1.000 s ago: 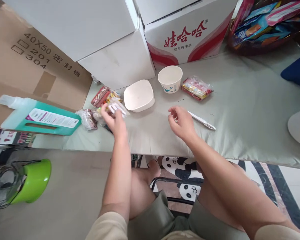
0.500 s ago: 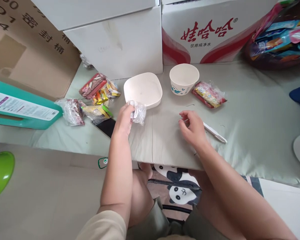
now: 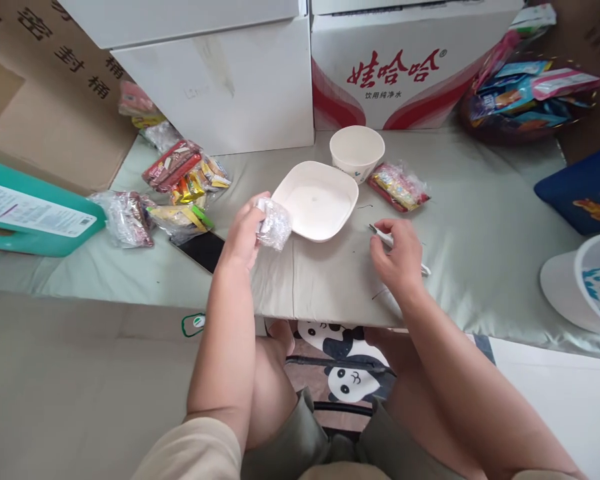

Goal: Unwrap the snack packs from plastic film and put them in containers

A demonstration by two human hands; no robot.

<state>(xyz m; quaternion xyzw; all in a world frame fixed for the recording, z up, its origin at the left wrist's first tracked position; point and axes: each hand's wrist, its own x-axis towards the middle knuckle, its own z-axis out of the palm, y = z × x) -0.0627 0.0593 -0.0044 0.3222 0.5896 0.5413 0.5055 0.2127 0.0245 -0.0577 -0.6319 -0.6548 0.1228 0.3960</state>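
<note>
My left hand [image 3: 245,233] is closed around a small packet in clear bubble wrap [image 3: 275,225], beside the left edge of a shallow white squarish bowl [image 3: 316,200]. Behind that dish stands a deeper round white bowl [image 3: 357,148], its blue pattern partly hidden. On the right, my right hand [image 3: 396,252] has its fingers closed around a slim white tool with a grey metal tip [image 3: 384,236]. The tip points out past the thumb and forefinger, and the other end shows below the palm. The tool's exact kind is unclear.
Wrapped snacks [image 3: 187,173] and a dark phone [image 3: 198,251] lie at left, near a teal container [image 3: 35,207]. A snack bundle [image 3: 400,187] sits right of the bowls. White boxes [image 3: 220,87] line the back. A white tub [image 3: 580,280] stands far right.
The squarish bowl has moved right and nearer to me, up against the round bowl. My right hand has taken hold of the white tool. My left hand still holds the packet.
</note>
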